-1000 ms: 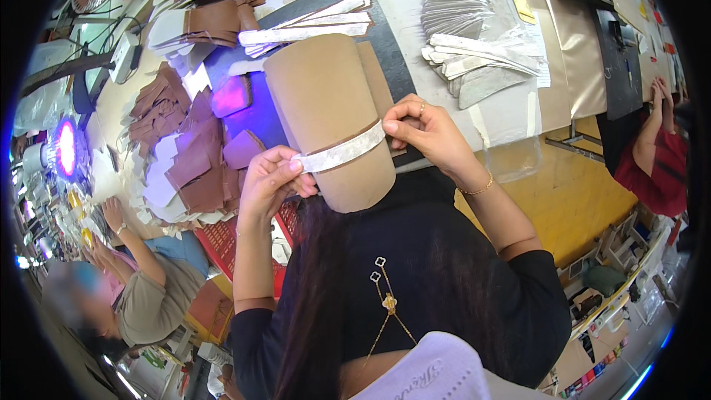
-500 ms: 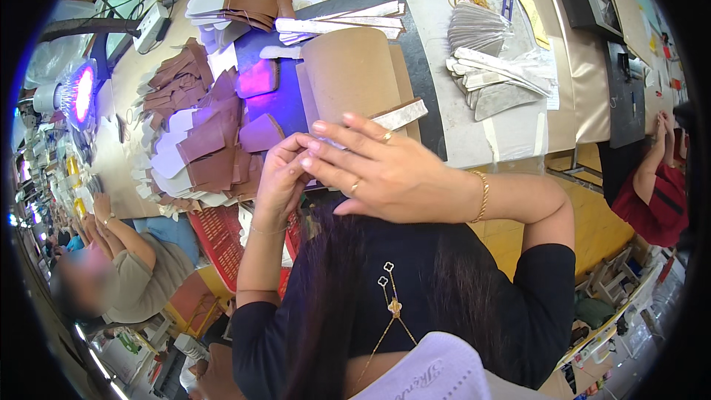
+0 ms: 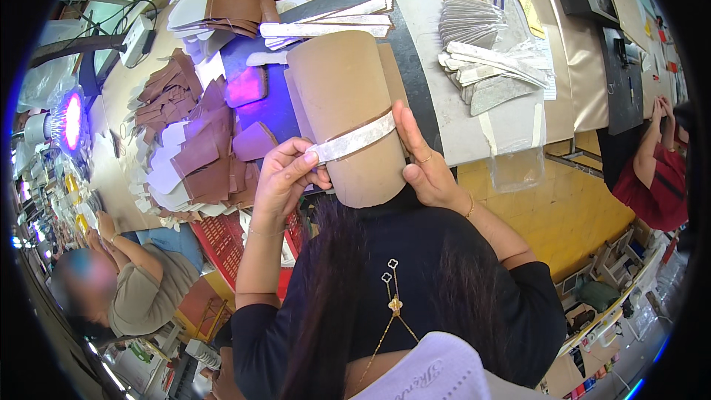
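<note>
I watch the right hand (image 3: 428, 169), a moment ago across the left hand (image 3: 284, 178), now straight-fingered beside one end of the white-faced strip (image 3: 358, 138); the left pinches the other; the strip spans the curved tan form (image 3: 337, 74), apparently smoothed on.

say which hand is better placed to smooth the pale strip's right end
Probably the right hand: it is open beside that end of the pale strip, while the left hand pinches the other.
</note>
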`<action>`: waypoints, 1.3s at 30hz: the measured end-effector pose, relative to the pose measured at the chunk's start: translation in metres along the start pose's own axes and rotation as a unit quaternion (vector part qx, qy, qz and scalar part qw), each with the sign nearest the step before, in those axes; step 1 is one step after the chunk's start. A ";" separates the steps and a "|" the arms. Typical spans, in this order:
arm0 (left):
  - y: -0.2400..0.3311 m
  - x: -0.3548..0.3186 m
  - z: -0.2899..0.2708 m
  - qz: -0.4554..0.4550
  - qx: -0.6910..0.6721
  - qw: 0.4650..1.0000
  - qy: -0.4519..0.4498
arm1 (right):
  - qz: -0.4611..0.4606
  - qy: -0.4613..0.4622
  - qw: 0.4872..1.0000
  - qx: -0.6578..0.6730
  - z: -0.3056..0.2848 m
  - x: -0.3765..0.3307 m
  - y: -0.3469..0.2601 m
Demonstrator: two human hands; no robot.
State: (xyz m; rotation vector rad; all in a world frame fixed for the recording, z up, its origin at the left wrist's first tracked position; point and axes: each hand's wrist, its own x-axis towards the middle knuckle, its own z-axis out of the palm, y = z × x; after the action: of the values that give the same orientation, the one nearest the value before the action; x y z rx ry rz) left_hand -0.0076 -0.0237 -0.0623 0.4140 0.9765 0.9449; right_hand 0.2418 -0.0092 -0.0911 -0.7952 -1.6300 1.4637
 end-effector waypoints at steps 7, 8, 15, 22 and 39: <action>0.021 0.001 0.005 0.010 0.090 0.996 -0.016 | 0.153 0.075 0.983 0.064 -0.018 0.006 -0.004; 0.028 0.002 0.009 0.025 0.116 0.993 -0.023 | 0.161 0.091 0.982 0.041 -0.025 0.010 -0.007; 0.091 0.010 0.049 0.131 0.184 0.963 -0.144 | 0.034 0.226 0.893 -0.388 -0.102 0.037 -0.022; 0.140 0.084 0.019 0.140 0.326 0.934 -0.037 | 0.067 0.226 0.747 -0.622 -0.150 0.038 -0.010; 0.247 0.115 -0.175 0.094 0.537 0.730 0.412 | 0.069 0.157 0.815 -0.553 -0.148 0.049 -0.011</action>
State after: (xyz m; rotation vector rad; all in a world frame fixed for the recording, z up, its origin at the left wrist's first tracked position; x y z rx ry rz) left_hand -0.2507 0.1898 -0.0465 1.1289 2.3565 0.6222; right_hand 0.3465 0.1044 -0.0702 -1.6937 -2.1131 0.2577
